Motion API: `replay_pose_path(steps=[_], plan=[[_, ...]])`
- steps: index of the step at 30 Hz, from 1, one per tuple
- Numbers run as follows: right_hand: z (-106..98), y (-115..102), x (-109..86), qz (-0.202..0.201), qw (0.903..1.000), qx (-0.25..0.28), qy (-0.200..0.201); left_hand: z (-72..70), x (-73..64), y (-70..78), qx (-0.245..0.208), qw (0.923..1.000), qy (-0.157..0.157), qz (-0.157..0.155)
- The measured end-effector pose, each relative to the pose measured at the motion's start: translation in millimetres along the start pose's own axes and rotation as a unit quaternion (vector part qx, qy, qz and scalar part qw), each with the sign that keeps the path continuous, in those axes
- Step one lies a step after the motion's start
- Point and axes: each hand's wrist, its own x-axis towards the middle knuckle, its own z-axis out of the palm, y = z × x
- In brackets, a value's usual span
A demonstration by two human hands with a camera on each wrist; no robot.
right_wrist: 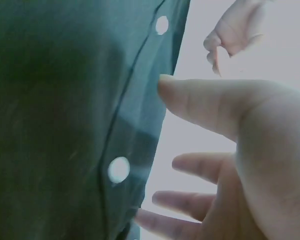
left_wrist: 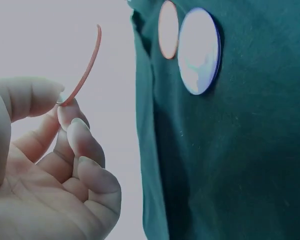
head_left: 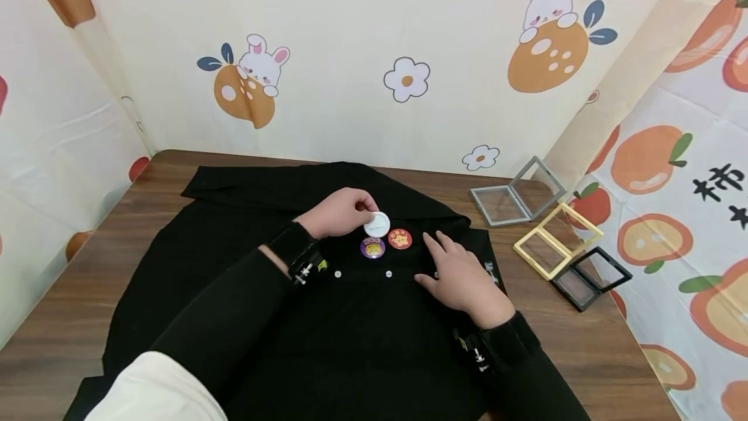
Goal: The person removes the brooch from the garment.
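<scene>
My left hand (head_left: 341,214) pinches a round pin badge (head_left: 376,225) between thumb and fingertips. Its whitish side shows in the head view; edge-on in the left wrist view, it is a thin reddish curve (left_wrist: 88,70). Just under it on a black shirt (head_left: 350,330) lie a purple badge (head_left: 373,248) and a red badge (head_left: 400,239), side by side. To their right my right hand (head_left: 464,277) has its fingers spread over the shirt, near the button row. White buttons (right_wrist: 119,170) run along the shirt's placket beside its thumb and fingers.
Three small hinged frames stand open on the wooden table (head_left: 561,356) at the right: a grey frame (head_left: 493,221), a cream frame (head_left: 539,271) and a black frame (head_left: 578,307). Printed cloth walls (head_left: 350,115) rise behind the table and at both sides.
</scene>
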Motion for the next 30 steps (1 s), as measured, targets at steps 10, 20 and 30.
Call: replay_pose_path(steps=[10, 20, 30], plan=[[-18, -34, -2.7, -0.088, 0.9942, 0.027, 0.054, -18.3, -52.9, 7.1, -0.089, 0.9912, 0.098, 0.004], [-45, -70, 12.2, -0.156, 0.964, 0.14, 0.163, -21.3, -85.6, 23.4, -0.186, 0.9695, 0.155, 0.039], [-47, -81, 19.5, -0.219, 0.926, 0.241, 0.191, -18.3, -100.9, 30.9, -0.202, 0.9648, 0.157, 0.061]])
